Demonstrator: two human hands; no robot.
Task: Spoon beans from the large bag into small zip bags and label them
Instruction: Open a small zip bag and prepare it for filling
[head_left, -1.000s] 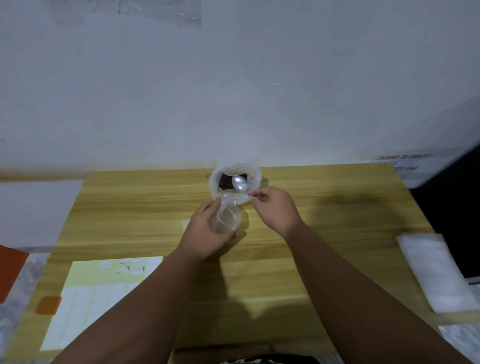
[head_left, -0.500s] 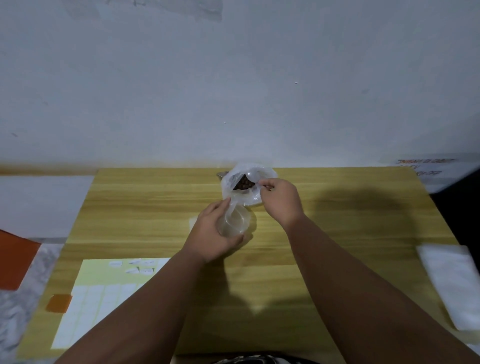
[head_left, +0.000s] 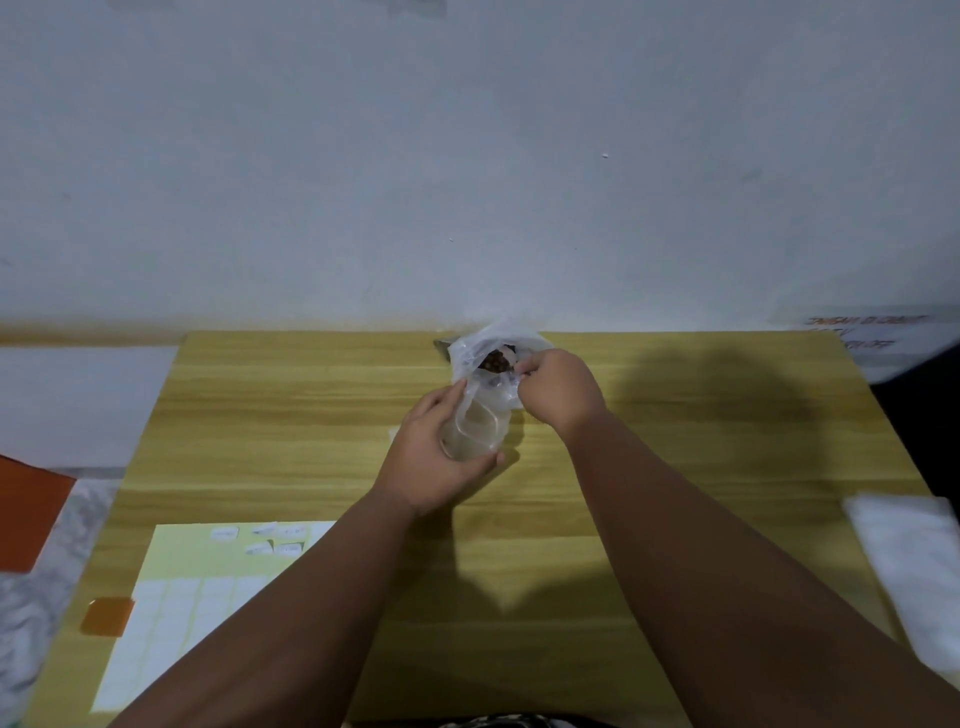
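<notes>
Deeper into the large bag (head_left: 498, 338) at the counter's (head_left: 311, 415) far edge the spoon is now sunk, hidden among beans (head_left: 494, 362), its handle pinched by the right hand (head_left: 558, 392). An empty-looking small zip bag (head_left: 475, 431) is gripped open by the left hand (head_left: 431, 457). Filling, sealing and labelling from the label sheet (head_left: 208, 571) are judged still undone.

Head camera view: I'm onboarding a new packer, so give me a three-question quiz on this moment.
1. True or false: the left hand holds the small zip bag.
2. Where on the table does the label sheet lie? A) near left corner B) far right corner C) centre
3. Fill in: the beans sit inside the ___ bag.
Key: 1 true; 2 A; 3 large bag.
</notes>
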